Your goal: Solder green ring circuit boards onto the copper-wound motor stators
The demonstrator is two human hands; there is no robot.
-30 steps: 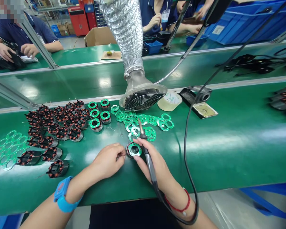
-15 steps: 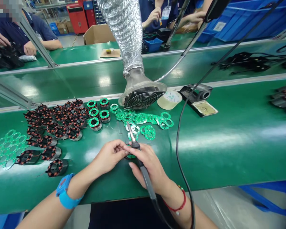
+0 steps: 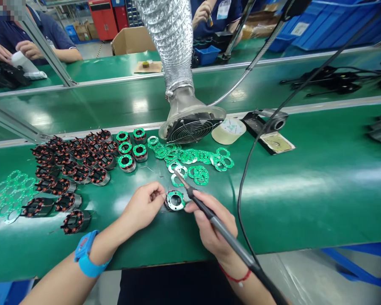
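Observation:
A motor stator [image 3: 168, 206] with a green ring circuit board [image 3: 175, 206] on top sits on the bench between my hands. My left hand [image 3: 147, 201], a blue wrist strap [image 3: 86, 252] behind it, is closed at the stator's left edge. Whether its fingertips pinch the rim or a thin wire there is too small to tell. A soldering iron [image 3: 224, 231] is gripped in my right hand [image 3: 214, 220], its metal tip [image 3: 181, 178] pointing up and left, above the bench beyond the stator. Fingers of that hand are at the stator's right side.
Bare stators [image 3: 79, 173] stand in rows at left, several board-topped ones [image 3: 126, 162] beside them. Loose ring boards [image 3: 190, 156] lie ahead under a fume extractor hood [image 3: 193, 123]. A tape roll [image 3: 228, 131] and iron stand [image 3: 266, 131] are behind. The iron's cable [image 3: 240, 195] hangs at right.
My right hand has moved right, off the top of the stator, and the iron is tilted further left. The stator's board shows now. My left hand stays at its left edge.

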